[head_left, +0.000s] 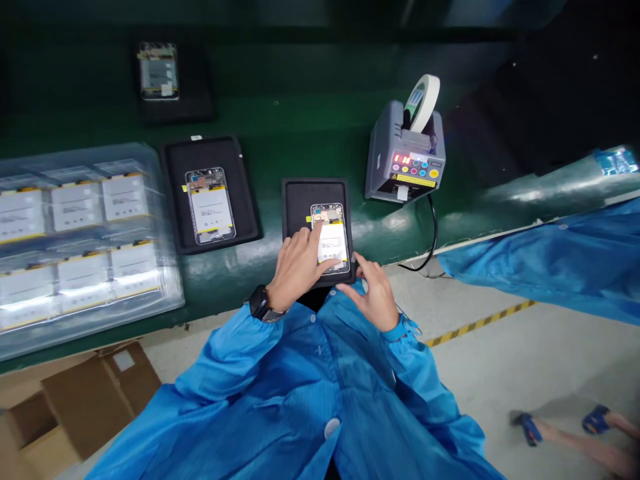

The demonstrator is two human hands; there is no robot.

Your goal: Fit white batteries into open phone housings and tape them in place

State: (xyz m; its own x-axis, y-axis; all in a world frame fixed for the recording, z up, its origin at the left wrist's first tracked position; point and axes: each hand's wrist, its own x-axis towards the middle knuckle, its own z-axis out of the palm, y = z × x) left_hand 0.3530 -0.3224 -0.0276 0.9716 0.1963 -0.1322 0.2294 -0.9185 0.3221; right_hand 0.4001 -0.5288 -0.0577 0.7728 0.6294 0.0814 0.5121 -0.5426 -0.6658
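Observation:
An opened phone [331, 233] with a white battery lies in a black tray [300, 200] at the near edge of the green conveyor belt. My left hand [297, 267] rests on the phone's left side, fingers stretched flat over the battery. My right hand [376, 293] sits at the tray's near right corner, fingers curled against its edge. Both arms wear blue sleeves, and a dark watch is on my left wrist.
A second black tray [173, 200] with a phone lies to the left, a third tray [200, 100] farther back. Clear blister trays of batteries [75, 233] fill the left. A grey tape dispenser [405, 157] stands right. Another person's blue sleeve [550, 253], feet [560, 427] and cardboard boxes [75, 407] are nearby.

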